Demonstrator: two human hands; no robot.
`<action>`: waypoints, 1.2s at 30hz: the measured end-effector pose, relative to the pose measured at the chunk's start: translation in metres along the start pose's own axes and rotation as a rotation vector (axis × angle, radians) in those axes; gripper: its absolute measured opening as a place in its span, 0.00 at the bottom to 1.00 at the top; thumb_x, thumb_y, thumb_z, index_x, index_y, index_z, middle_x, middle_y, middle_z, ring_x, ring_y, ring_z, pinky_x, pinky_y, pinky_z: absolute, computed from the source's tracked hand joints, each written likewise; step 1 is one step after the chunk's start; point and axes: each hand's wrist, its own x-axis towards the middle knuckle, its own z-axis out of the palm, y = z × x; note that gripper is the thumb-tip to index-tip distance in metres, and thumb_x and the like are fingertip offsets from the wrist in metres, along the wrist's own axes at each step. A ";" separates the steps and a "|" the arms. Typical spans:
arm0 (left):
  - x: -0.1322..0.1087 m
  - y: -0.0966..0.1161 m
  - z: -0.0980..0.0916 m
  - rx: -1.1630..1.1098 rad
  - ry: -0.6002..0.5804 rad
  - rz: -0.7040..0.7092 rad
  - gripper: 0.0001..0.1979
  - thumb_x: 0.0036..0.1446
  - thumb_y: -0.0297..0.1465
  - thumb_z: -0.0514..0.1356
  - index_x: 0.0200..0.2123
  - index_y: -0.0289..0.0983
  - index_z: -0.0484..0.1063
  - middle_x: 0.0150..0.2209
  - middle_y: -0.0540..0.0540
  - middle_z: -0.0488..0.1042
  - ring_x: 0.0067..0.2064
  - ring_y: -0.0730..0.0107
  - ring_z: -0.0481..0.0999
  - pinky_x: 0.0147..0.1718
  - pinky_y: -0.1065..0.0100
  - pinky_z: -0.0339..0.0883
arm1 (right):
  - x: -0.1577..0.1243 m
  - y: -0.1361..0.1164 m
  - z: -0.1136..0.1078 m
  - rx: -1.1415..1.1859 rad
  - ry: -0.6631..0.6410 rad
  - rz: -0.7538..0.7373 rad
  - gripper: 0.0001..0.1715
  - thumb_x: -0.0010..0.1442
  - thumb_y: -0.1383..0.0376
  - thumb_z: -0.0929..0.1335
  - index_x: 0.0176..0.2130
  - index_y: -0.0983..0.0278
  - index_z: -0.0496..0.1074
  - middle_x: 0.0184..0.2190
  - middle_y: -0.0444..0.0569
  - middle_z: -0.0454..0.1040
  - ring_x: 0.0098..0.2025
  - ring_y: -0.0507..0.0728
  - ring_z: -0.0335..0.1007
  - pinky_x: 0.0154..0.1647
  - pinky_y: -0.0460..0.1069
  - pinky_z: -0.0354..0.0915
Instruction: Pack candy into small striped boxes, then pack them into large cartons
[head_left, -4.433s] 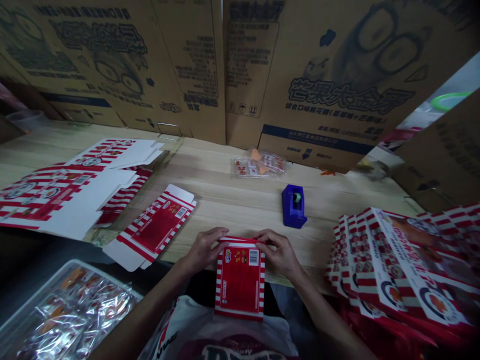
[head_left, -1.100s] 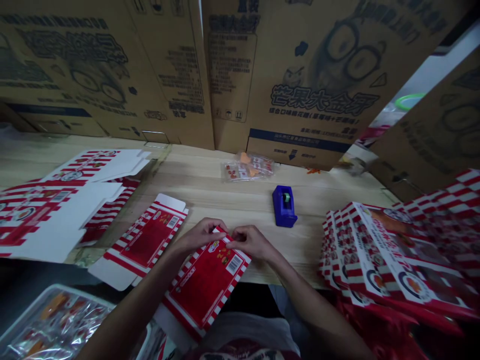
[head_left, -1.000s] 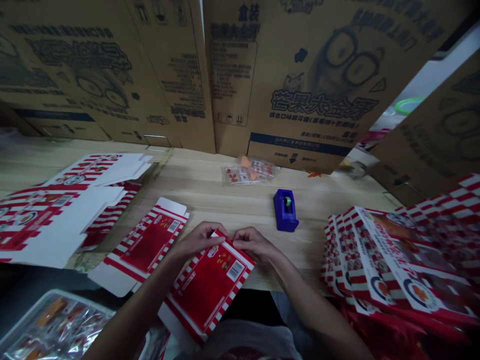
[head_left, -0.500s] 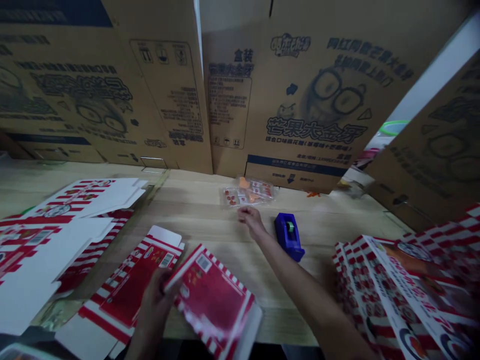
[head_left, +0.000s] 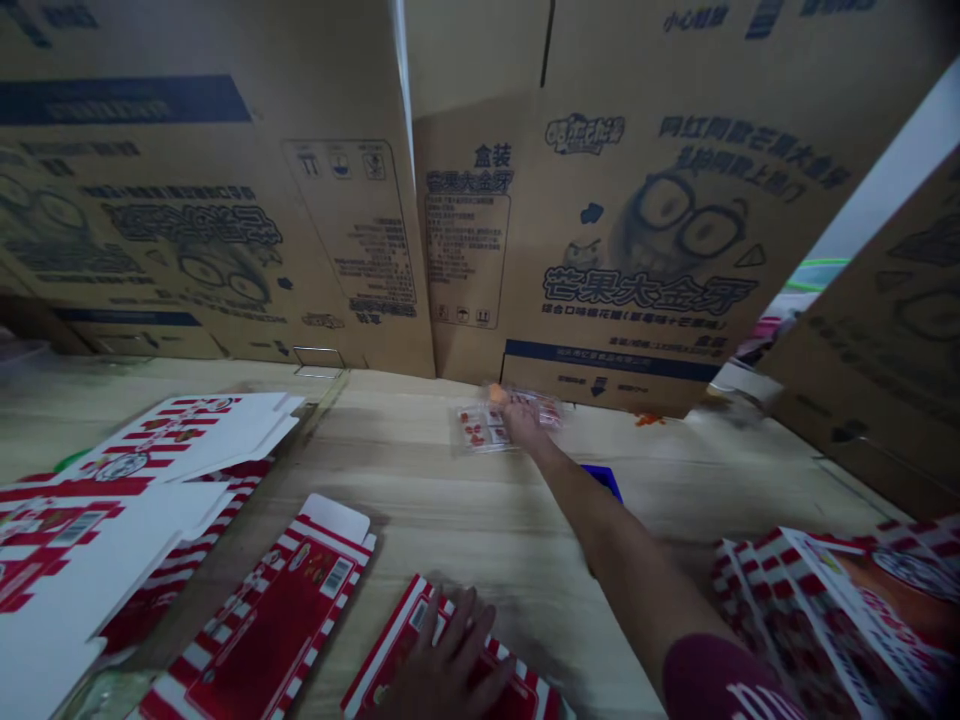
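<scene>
My left hand [head_left: 450, 665] lies flat with spread fingers on a red-and-white striped carton [head_left: 397, 655] at the table's near edge. My right arm stretches far across the wooden table [head_left: 420, 490], and my right hand [head_left: 519, 418] rests on a small clear packet of snacks [head_left: 480, 428] close to the big cardboard boxes. The fingers of that hand are blurred and I cannot make out their pose. A blue tape dispenser [head_left: 602, 478] shows partly behind my right forearm.
Large brown shipping boxes [head_left: 600, 220] wall off the back of the table. Flat striped cartons [head_left: 142, 470] are piled at the left, one flat carton [head_left: 277, 610] lies near the left hand, and a stack of folded cartons [head_left: 817, 600] stands at the right.
My right hand let go of the carton and reached forward to the snack packet. My left hand laid the carton down on the table. The view tilted up.
</scene>
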 end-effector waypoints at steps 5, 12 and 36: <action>-0.002 0.006 0.002 -0.144 -0.204 -0.043 0.47 0.50 0.34 0.66 0.67 0.48 0.43 0.67 0.31 0.50 0.66 0.31 0.51 0.55 0.26 0.47 | -0.043 -0.025 -0.037 0.043 0.059 -0.042 0.33 0.60 0.77 0.62 0.64 0.71 0.55 0.57 0.64 0.68 0.57 0.62 0.66 0.56 0.54 0.62; -0.023 0.021 -0.019 -0.215 -0.147 -0.208 0.66 0.29 0.47 0.69 0.69 0.38 0.39 0.66 0.28 0.49 0.66 0.28 0.45 0.60 0.30 0.27 | -0.213 -0.066 -0.060 0.165 0.156 -0.239 0.41 0.55 0.81 0.57 0.66 0.69 0.51 0.62 0.61 0.62 0.62 0.63 0.60 0.61 0.57 0.60; -0.078 0.068 -0.041 -0.171 -0.206 -0.446 0.61 0.28 0.40 0.68 0.67 0.36 0.47 0.65 0.28 0.52 0.65 0.30 0.49 0.62 0.34 0.31 | -0.225 -0.037 -0.034 0.348 -0.237 -0.218 0.08 0.62 0.70 0.61 0.37 0.65 0.70 0.30 0.51 0.76 0.32 0.55 0.71 0.31 0.46 0.56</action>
